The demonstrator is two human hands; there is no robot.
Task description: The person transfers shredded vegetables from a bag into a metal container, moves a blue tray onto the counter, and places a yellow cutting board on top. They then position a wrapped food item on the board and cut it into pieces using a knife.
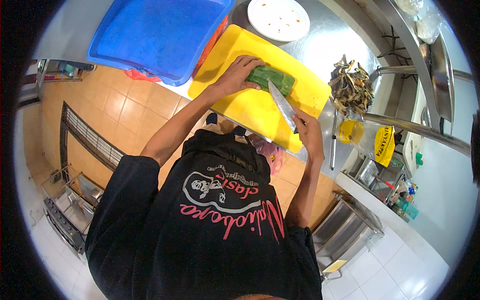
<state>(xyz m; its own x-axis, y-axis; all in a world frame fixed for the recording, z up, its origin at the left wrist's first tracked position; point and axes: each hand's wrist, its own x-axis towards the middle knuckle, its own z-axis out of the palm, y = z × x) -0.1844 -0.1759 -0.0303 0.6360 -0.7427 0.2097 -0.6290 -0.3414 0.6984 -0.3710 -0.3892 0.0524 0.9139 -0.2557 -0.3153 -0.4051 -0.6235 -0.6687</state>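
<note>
A green banana-leaf parcel point(274, 79) lies on the yellow cutting board point(240, 114). My left hand point(241, 74) grips its left end, fingers over the far side and thumb along the near side. In my right hand point(307, 129) is a kitchen knife point(282, 106), held by its handle, which my fingers largely hide. The blade points up and to the left, its tip over the parcel's near edge.
A blue tub point(155, 37) stands left of the board, and a white plate point(278, 19) with crumbs lies behind it. To the right are a heap of browned leaves point(351, 87), a long thin metal rod point(334, 140) and a yellow-printed plastic pouch point(384, 145) on the steel counter.
</note>
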